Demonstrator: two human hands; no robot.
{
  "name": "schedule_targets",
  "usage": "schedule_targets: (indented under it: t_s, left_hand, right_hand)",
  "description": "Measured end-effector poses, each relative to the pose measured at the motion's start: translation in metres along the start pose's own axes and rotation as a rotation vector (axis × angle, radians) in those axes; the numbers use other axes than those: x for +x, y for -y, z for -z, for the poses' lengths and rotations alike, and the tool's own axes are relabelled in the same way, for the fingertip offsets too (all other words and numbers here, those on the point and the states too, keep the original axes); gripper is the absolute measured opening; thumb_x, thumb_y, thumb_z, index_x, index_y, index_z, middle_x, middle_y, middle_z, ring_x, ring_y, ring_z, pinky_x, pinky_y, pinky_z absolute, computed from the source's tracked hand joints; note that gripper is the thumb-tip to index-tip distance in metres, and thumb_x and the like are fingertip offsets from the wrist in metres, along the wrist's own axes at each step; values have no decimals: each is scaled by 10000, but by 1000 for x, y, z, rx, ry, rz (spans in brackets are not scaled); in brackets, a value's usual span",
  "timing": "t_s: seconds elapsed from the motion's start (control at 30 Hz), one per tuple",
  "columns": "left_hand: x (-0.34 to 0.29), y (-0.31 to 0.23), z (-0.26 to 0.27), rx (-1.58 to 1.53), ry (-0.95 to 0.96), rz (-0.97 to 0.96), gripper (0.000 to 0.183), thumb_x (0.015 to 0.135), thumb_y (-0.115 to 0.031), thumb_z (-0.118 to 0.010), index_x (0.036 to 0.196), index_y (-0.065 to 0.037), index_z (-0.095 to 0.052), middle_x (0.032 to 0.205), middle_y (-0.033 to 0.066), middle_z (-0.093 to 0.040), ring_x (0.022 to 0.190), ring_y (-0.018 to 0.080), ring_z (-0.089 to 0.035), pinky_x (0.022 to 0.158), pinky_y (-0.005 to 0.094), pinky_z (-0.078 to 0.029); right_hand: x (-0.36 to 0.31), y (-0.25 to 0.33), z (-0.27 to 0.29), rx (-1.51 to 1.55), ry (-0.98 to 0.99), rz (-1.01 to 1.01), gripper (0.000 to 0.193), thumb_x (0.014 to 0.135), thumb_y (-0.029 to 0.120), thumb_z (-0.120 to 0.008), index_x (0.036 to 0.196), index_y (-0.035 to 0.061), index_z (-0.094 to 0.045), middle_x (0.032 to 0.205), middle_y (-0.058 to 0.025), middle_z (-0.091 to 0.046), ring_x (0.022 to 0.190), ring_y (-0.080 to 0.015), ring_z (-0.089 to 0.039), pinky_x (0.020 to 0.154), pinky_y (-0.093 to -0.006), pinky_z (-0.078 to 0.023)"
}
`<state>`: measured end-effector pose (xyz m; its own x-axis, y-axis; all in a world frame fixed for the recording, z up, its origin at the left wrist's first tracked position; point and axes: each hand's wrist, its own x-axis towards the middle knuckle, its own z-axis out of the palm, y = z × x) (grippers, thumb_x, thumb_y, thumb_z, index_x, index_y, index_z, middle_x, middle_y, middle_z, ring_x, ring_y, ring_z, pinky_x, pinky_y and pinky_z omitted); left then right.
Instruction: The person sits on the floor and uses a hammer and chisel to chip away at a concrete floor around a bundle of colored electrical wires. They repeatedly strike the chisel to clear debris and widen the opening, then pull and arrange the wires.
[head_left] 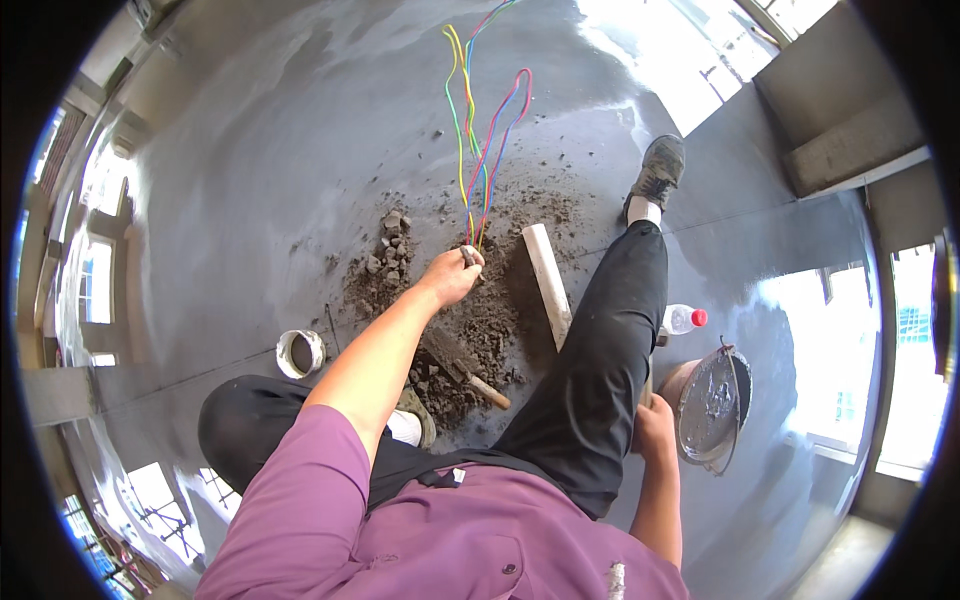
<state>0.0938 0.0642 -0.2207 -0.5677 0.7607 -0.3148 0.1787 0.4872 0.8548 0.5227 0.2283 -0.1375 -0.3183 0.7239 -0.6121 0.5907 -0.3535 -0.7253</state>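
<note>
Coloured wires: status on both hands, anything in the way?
Left hand at base of coloured wires, exact hold unclear. Right hand apparently closed on handle, partly hidden. Wires in long loops. Rubble around their base; trowel, white pipe nearby.

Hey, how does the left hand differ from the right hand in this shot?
The left hand is out front over loose dirt; the right hand is back beside the right thigh, near the bucket.
The left hand is at the base of coloured wires; the right hand is closed around a pale handle, partly hidden by the leg.
Both hands are bare.
</note>
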Motion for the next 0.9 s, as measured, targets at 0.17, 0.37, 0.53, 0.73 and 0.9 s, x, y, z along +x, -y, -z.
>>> schedule_targets:
  t_s: [0.17, 0.37, 0.53, 0.73, 0.9]
  left_hand:
    - [3, -4, -8, 7, -39, -36, 130, 893, -140, -585, 997, -68, -616, 837, 61, -656, 801, 193, -621, 763, 355, -507]
    - [4, -14, -26, 138, -102, -121, 145, 917, -189, -584, 991, -68, -614, 894, 172, -686, 887, 368, -665, 790, 437, -527]
    - [-8, -13, -37, 174, -164, -114, 136, 931, -169, -554, 1000, -59, -592, 907, 212, -674, 914, 418, -649, 796, 502, -517]
    - [-6, -26, -51, 111, -243, -59, 165, 866, -107, -522, 998, -20, -570, 983, 234, -676, 934, 444, -643, 838, 526, -509]
    - [-12, -23, -66, 106, -321, -68, 148, 839, -73, -542, 982, -37, -533, 948, 214, -665, 891, 437, -652, 766, 515, -531]
  right_hand:
    - [-65, 32, 27, -527, -328, 200, 155, 798, 114, -635, 880, -7, -585, 624, -77, -567, 494, -152, -555, 472, -315, -457]
    - [-123, 119, 12, -78, -144, 392, 140, 876, 122, -633, 909, 3, -567, 664, -50, -567, 548, -132, -566, 516, -261, -459]
    - [-128, 212, -90, 204, 319, 490, 164, 897, 49, -627, 1038, -19, -577, 767, -7, -577, 596, -95, -536, 525, -230, -430]
    - [-67, 206, -198, -236, 198, 444, 203, 961, 206, -643, 929, 16, -578, 639, 22, -524, 526, -54, -472, 490, -240, -393]
    - [-33, 157, -203, -427, 72, 573, 246, 1018, 235, -558, 929, 6, -562, 627, -69, -540, 530, -148, -529, 516, -324, -435]
